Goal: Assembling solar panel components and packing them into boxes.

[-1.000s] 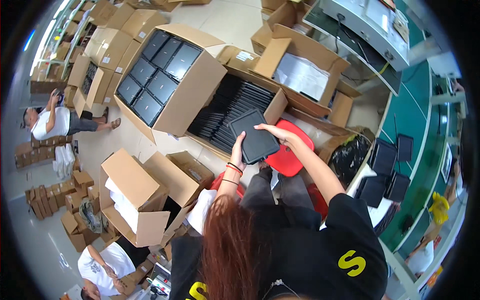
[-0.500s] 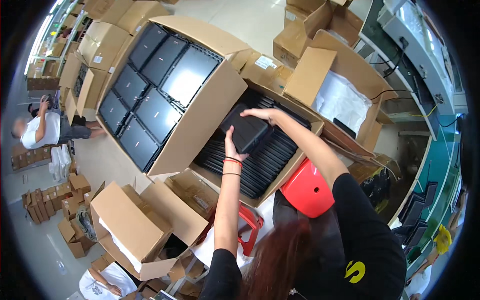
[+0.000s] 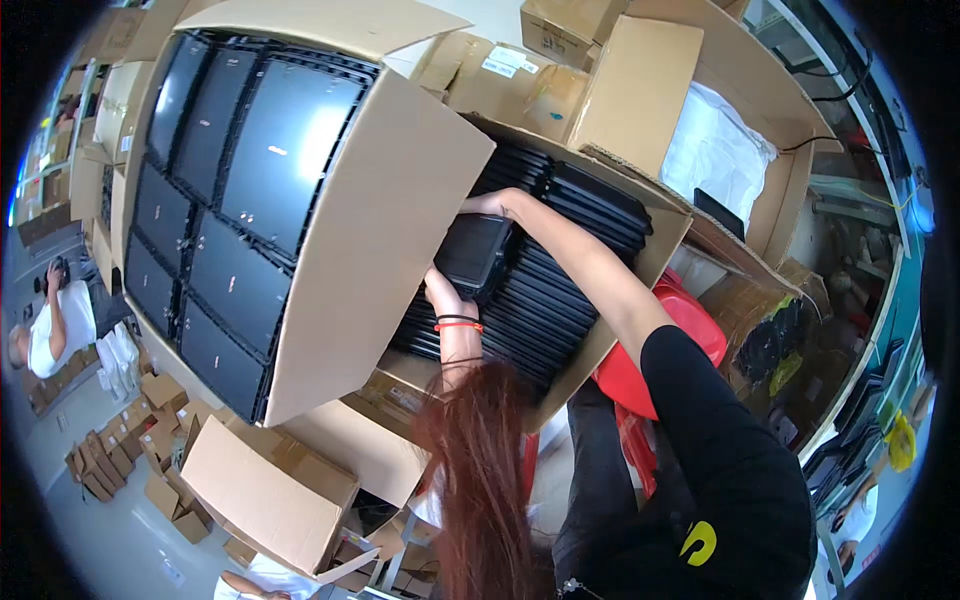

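Note:
A black rectangular plastic casing (image 3: 472, 252) with a raised rim lies between my two hands, low in an open carton (image 3: 640, 290). It may be more than one piece stacked; I cannot tell. My left hand (image 3: 446, 292) grips its near-left side, the fingertips partly hidden by the casing and the tall box wall. At its far edge, my right hand (image 3: 490, 204) is closed on it, with the fingers mostly out of sight. Rows of thin black panels (image 3: 540, 300) stand on edge in the carton, beneath and beside the casing.
Left of the carton rises a tall box (image 3: 370, 240) filled with flat black panels (image 3: 290, 150). A red stool (image 3: 690, 320) stands close by my right arm. An open box with white lining (image 3: 715, 145) is at the upper right. A co-worker (image 3: 62, 320) stands far left.
Both hands have brought the casing leftward, closer to the tall box wall, and its face has turned. My view has shifted too, and more of the panel rows at the right shows.

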Demonstrator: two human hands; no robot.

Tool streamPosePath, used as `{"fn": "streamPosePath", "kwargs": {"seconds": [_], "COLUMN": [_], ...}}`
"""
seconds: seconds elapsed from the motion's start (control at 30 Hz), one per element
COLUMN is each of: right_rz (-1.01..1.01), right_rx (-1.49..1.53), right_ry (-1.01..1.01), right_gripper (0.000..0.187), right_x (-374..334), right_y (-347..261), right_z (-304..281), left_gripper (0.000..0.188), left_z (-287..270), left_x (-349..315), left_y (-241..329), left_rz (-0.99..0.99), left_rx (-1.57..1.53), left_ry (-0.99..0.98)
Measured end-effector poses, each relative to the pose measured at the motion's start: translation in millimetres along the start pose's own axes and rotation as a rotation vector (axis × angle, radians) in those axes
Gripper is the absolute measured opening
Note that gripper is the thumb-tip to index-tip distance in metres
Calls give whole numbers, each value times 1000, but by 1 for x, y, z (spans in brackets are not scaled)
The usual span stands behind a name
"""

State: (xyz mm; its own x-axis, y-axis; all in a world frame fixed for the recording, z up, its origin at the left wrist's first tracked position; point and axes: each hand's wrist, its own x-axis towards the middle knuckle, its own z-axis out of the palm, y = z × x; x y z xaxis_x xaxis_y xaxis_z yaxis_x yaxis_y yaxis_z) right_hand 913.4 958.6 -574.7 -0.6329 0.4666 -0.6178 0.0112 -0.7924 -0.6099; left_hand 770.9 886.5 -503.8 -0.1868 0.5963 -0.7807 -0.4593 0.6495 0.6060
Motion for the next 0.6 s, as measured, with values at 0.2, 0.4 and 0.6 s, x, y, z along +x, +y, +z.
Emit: {"fn": "streamPosePath", "kwargs": {"seconds": [0.2, 0.4, 0.6], "right_rz": [-51, 45, -137], "right_rx": [71, 2, -587], "right_ry": [-79, -71, 156], "right_gripper": [68, 82, 96], "right_x": [32, 52, 70], "right_y": [17, 32, 36], "right_z": [8, -8, -19], "left_gripper": [84, 126, 132], "left_z": [18, 39, 42], "left_x": [-28, -20, -8], "left_y": [3, -2, -31], "left_rz": [77, -57, -49], "left_rx": [120, 362, 692], "left_ry": [222, 556, 656]}}
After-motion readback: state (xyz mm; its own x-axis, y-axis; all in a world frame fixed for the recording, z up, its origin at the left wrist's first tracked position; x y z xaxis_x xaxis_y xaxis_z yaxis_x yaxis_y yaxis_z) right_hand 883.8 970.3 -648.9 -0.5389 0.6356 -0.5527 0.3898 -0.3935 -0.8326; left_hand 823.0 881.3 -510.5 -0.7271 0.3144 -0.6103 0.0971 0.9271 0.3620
